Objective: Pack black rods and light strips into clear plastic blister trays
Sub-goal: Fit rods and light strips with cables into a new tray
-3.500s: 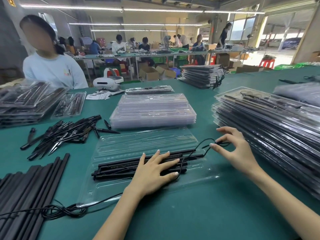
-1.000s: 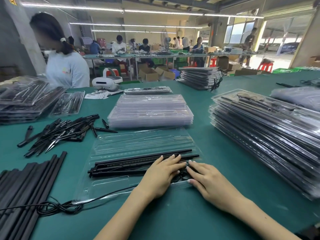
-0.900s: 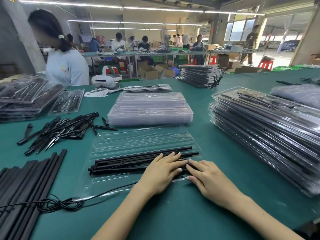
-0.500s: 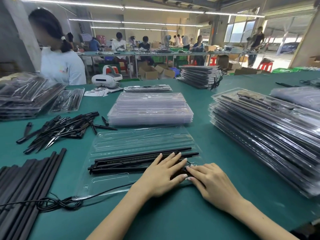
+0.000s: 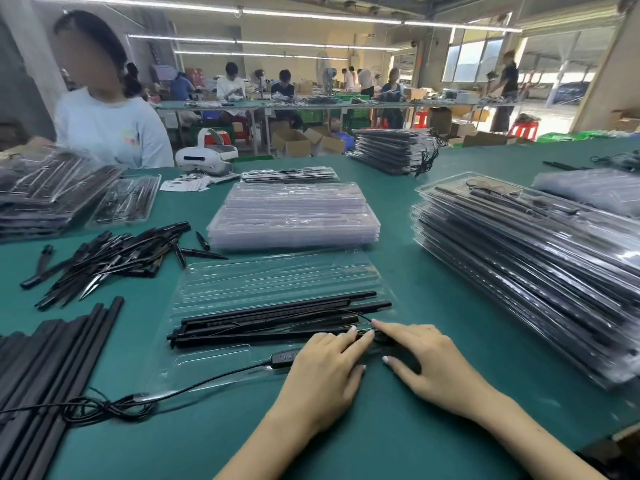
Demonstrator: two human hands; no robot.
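Observation:
An open clear blister tray [image 5: 277,275] lies in front of me on the green table. Black rods and a light strip [image 5: 277,317] rest side by side in its near half. My left hand [image 5: 325,372] lies flat on the tray's near right part, fingertips on a bunched black cable [image 5: 379,338]. My right hand [image 5: 436,365] meets it there, with the bunch pinched between thumb and forefinger. The cable's inline controller [image 5: 284,356] sits by my left hand. From it the cord runs left to a loose tangle [image 5: 104,407].
A stack of empty clear trays [image 5: 294,216] stands behind the open one, and a tall stack of packed trays [image 5: 519,258] is on the right. At left are a pile of black spikes [image 5: 104,258], long black rods [image 5: 52,358] and more packed trays [image 5: 41,195]. A person [image 5: 110,126] sits across the table.
My right hand brought the cable loop from right of the tray onto its near right part, beside my left hand. My left hand has drawn back slightly, uncovering the inline controller.

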